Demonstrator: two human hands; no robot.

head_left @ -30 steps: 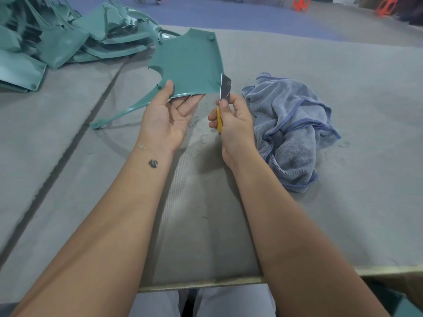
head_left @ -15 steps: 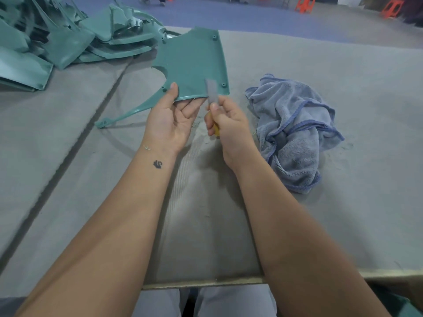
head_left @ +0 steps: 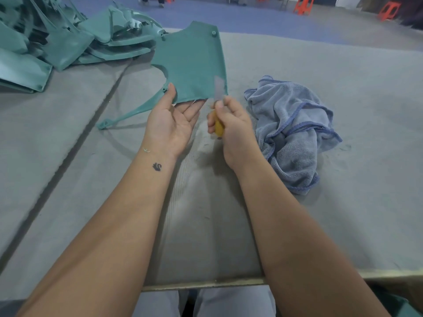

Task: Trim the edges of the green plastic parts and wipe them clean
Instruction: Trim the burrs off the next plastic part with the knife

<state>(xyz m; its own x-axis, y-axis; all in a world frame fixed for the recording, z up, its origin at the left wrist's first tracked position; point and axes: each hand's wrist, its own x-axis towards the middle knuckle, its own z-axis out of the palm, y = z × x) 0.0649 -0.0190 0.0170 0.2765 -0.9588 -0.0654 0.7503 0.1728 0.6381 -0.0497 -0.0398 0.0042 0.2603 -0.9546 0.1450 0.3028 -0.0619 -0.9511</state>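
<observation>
My left hand (head_left: 170, 124) holds a flat green plastic part (head_left: 194, 65) by its near edge, thumb on top and fingers underneath. A thin arm of the part runs down-left to the grey table mat. My right hand (head_left: 231, 126) is closed round a yellow-handled knife (head_left: 218, 126). Its blurred grey blade (head_left: 219, 88) lies against the part's near right corner. A crumpled blue-grey towel (head_left: 293, 131) rests on the mat just right of my right hand.
A heap of more green plastic parts (head_left: 57, 37) fills the far left of the grey table (head_left: 343, 202). The table's front edge runs just above my lap. Orange stools (head_left: 303, 5) and a person's feet stand on the floor beyond the table.
The blade has slid from the part's right edge onto its near right corner. The part has tilted a little higher in my left hand.
</observation>
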